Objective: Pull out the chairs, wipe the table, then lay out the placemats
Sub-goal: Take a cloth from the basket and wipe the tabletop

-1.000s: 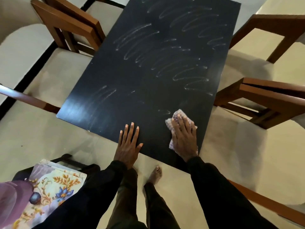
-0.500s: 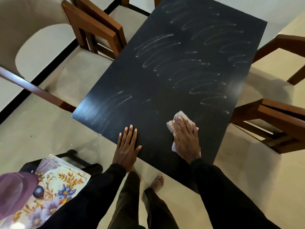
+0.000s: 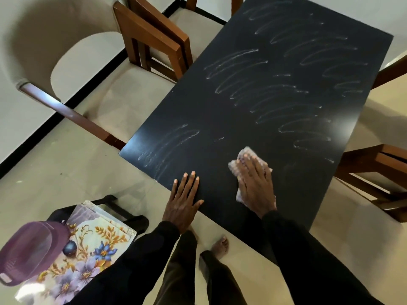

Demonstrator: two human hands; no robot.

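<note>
Table (image 3: pixel 220 111), a black rectangular top, runs from the near centre away to the far right; pale curved wipe streaks (image 3: pixel 293 89) cover most of its far half, and a fainter patch lies by its near left corner; a white cloth (image 3: pixel 247 153) lies on the top close to the near edge, right of centre; the right hand (image 3: pixel 256 183) lies flat over the cloth, straight fingers pressing it down and curled round nothing, so that only the cloth's far edge and a corner by the wrist show; the left hand (image 3: pixel 184 199) rests palm down on the table's near edge, fingers straight and slightly spread, released and holding nothing, just left of the right hand and apart from the cloth; a bare foot (image 3: pixel 220 246) stands on the pale tiled floor (image 3: pixel 66 172) below the near edge.

One wooden chair (image 3: pixel 154 38) stands beside the table's far left side and another wooden chair (image 3: pixel 374 170) beside its right side; a brown wooden rail (image 3: pixel 72 116) crosses the floor at the left, reaching toward the table's near left corner.

At the near left a stack of floral placemats (image 3: pixel 99 245) lies on a black stool (image 3: pixel 123 209), well apart from the table; a purple object (image 3: pixel 30 252), perhaps a plastic lid or container, rests on the stack's left part.
</note>
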